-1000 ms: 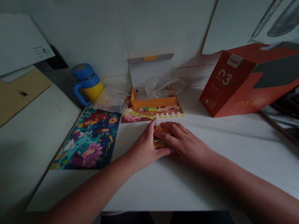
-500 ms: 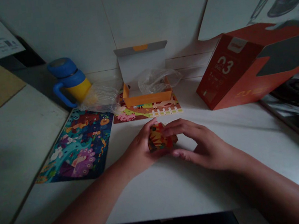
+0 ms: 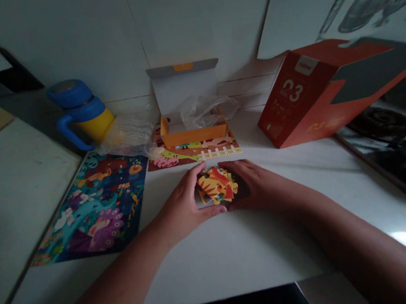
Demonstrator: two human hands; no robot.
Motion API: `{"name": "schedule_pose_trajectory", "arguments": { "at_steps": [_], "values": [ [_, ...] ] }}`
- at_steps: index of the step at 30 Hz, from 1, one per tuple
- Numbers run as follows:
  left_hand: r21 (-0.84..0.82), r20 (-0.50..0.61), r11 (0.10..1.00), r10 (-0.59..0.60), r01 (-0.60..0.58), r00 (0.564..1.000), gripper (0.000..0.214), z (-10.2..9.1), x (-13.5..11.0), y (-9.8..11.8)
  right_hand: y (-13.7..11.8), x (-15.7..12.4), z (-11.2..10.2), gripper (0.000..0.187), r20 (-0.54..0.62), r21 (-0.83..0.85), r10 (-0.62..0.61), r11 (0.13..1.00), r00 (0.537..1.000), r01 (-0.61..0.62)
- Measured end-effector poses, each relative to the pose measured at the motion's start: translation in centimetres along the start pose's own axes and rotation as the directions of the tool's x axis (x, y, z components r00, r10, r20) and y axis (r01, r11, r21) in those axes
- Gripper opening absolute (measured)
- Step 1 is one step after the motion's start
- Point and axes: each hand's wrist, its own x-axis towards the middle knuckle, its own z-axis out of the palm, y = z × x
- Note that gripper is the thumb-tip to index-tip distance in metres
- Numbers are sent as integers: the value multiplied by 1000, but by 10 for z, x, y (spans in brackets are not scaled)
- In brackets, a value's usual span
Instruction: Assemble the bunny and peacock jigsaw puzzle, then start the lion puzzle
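Note:
A small pile of jigsaw puzzle pieces (image 3: 217,185), mostly yellow, orange and red, sits on the white tabletop (image 3: 203,266) in front of me. My left hand (image 3: 186,196) curves around the pile's left side, thumb near and fingers far. Its fingers are apart, and the index finger comes close to or touches the pieces. From the right, my right hand (image 3: 257,182) cups the other side, with a dark gap between palm and pieces. The fingertips of both hands nearly meet behind and in front of the pile. Neither hand is closed on a piece.
Left lies a dark blue illustrated puzzle sheet (image 3: 94,206). Behind the hands are a farm picture sheet (image 3: 185,157), an open orange box (image 3: 195,135) with clear plastic (image 3: 205,112), another plastic bag (image 3: 126,137) and a blue-yellow flask (image 3: 81,113). A red-orange carton (image 3: 289,96) and a stove (image 3: 393,147) stand right.
My right hand has moved from over the pieces to their right side, its fingers now around them. My left hand has loosened, and the pile shows more fully. The view has shifted slightly.

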Motion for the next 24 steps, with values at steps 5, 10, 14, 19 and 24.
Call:
{"name": "schedule_pose_trajectory", "arguments": {
  "at_steps": [5, 10, 14, 19, 24],
  "values": [
    [11, 15, 1000, -3, 3, 1000, 102, 0, 1, 0, -3, 8, 4, 86, -27, -12, 5, 1000, 1000, -5],
    [20, 39, 1000, -13, 12, 999, 98, 1, 1, 3, -5, 10, 3, 73, -49, -11, -26, 1000, 998, 25],
    [49, 48, 999, -7, 5, 999, 103, 0, 1, 4, -5, 8, 3, 76, -54, -12, -24, 1000, 998, 24],
    [38, 80, 999, 13, -16, 997, 108, -2, 1, 5, -8, 8, 3, 74, -40, -18, -23, 1000, 999, 22],
    [7, 55, 1000, 5, -5, 998, 91, -1, 0, 7, -11, 7, 4, 83, -59, 5, -75, 997, 995, 76]
  ]
}}
